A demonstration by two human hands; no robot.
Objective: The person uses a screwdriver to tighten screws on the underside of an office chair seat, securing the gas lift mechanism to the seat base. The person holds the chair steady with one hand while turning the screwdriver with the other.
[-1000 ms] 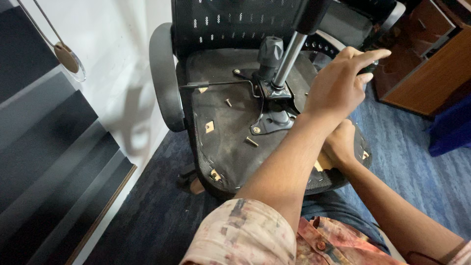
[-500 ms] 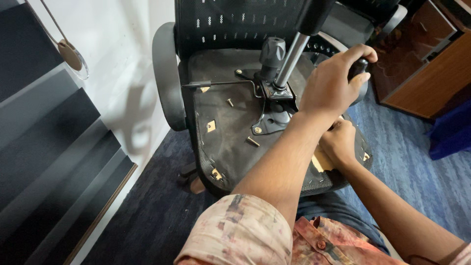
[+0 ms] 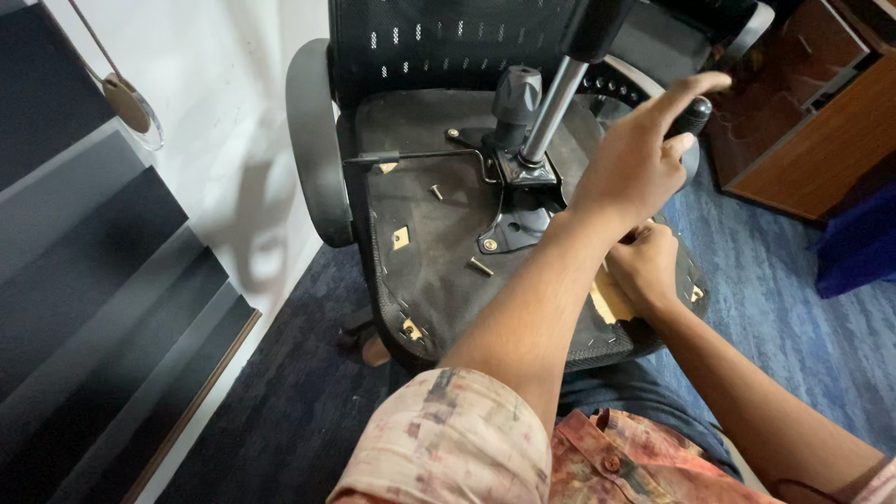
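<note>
Where the left hand (image 3: pixel 639 168) crosses, right hand (image 3: pixel 644 271) half hidden, tool unclear.

stairs: dark grey steps (image 3: pixel 84 280), left side of frame
wall: white (image 3: pixel 224 121), upper left beside steps
cabinet: brown wood (image 3: pixel 821 140), upper right
bin: blue (image 3: pixel 863 247), right edge
carpet: blue-grey (image 3: pixel 793 327), lower right

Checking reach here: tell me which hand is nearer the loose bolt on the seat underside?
Right. The right hand sits low beside the bolt; the left hand is raised on a black handle.
</note>
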